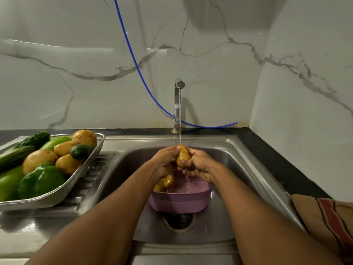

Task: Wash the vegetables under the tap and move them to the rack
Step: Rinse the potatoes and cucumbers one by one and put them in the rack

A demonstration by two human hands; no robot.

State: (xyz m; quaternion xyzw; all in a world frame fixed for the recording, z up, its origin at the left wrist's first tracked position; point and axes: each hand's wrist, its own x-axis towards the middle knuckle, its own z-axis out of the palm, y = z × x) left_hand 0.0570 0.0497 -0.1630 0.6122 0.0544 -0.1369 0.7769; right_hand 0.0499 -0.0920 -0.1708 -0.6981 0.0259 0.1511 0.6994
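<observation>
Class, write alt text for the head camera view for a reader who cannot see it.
Both hands, left and right, grip a potato under the running tap, above a purple basket in the steel sink. A metal rack of vegetables sits left.

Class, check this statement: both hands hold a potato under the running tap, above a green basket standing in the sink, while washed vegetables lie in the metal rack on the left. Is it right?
Not quite. The basket is purple, not green, as the head view shows. The rest stands: left hand and right hand hold the potato under the tap, above the sink; vegetables lie in the rack.
</observation>
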